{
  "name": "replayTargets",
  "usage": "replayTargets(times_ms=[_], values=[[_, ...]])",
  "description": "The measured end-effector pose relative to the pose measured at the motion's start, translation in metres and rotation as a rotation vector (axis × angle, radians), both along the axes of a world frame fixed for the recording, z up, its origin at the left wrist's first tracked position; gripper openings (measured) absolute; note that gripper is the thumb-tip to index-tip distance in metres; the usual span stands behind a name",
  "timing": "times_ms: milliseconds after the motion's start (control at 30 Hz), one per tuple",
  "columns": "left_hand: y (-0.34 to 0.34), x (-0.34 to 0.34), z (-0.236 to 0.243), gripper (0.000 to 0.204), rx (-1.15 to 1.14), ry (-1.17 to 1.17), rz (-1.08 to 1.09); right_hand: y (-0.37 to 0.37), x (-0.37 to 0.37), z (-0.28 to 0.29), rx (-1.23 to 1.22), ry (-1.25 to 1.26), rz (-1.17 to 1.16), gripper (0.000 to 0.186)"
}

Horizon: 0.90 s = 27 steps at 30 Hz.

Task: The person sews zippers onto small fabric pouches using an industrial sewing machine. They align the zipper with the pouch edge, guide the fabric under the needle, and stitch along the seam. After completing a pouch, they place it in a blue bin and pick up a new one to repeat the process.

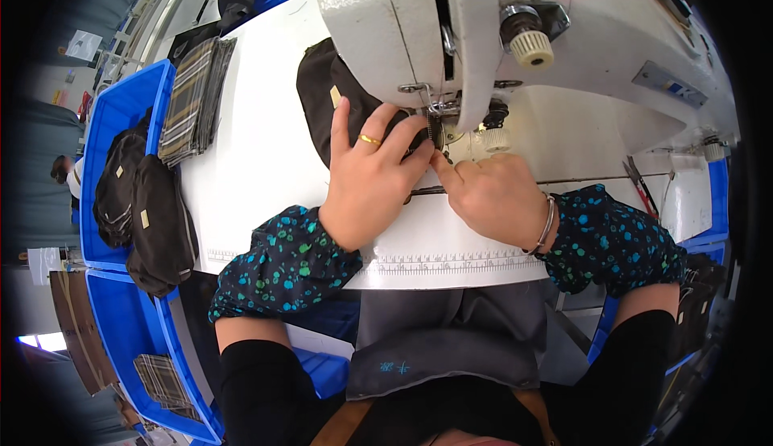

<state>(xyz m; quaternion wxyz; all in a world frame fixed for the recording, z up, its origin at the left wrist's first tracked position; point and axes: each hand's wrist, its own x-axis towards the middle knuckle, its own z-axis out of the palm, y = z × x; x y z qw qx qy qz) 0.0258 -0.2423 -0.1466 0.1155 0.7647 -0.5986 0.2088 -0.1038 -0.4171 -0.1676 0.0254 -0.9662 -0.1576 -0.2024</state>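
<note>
Under the presser foot of the white sewing machine lies a dark brown fabric piece with a small cream label and what looks like a zipper strip. My left hand rests on this fabric, its fingers spread and slightly bent, a ring on one. Just right of it, my right hand has its fingers curled in, thumb and index pinching the fabric's edge close to the needle. The fingertips of both hands nearly touch there. Some of the fabric is hidden beneath the left hand.
A plaid fabric stack sits at the table's left edge, beside a blue bin with dark fabric pieces hanging over its side. Another blue bin holds plaid pieces. Red-handled scissors lie right. A ruler strip runs along the front.
</note>
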Motion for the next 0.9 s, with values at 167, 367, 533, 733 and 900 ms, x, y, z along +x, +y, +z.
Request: replayTargets(times_ms=[167,367,533,733,900], values=[[0.0056,-0.0005,-0.0033,0.027,-0.022,-0.015,-0.029,0.0,-0.0016,0.0015,0.028,-0.001,0.023,0.036],[0.0016,0.0019,-0.009,0.028,-0.047,-0.014,-0.071,0.0001,0.0,-0.0003,0.058,0.002,0.038,0.035],[0.0,-0.0003,-0.0054,0.028,-0.011,0.009,-0.053,0.0,0.0004,0.0005,0.068,0.013,0.038,0.035],[-0.0007,0.0018,-0.0048,0.028,-0.008,0.098,-0.062,-0.0006,0.0002,-0.0001,0.058,0.035,0.036,0.036],[-0.0006,0.0062,-0.0018,0.032,0.055,0.152,-0.099,-0.0011,0.0001,0.0021,0.071,0.021,0.048,0.035]])
